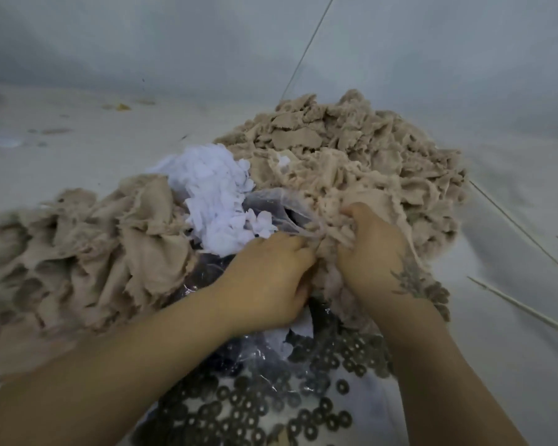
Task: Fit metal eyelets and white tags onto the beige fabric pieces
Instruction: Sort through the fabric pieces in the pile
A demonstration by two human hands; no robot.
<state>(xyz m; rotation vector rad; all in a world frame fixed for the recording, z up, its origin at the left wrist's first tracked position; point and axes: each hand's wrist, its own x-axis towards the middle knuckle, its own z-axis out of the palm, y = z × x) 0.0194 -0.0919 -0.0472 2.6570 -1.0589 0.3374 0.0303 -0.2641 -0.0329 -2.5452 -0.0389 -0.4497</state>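
Spreading across the pale work surface, I see two heaps of beige fabric pieces, with white tags piled between them. Metal eyelets lie scattered nearest me on clear plastic. My left hand and right hand both curl closed, gripping fabric at the right heap's near edge.

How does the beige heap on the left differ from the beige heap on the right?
The left heap lies lower and flatter, in larger, draped folds; the right heap rises higher, built of smaller, ragged pieces. No hand touches the left heap, while the right hand and left hand grip fabric at the right heap's near edge. Both are the same beige cloth with frayed edges.
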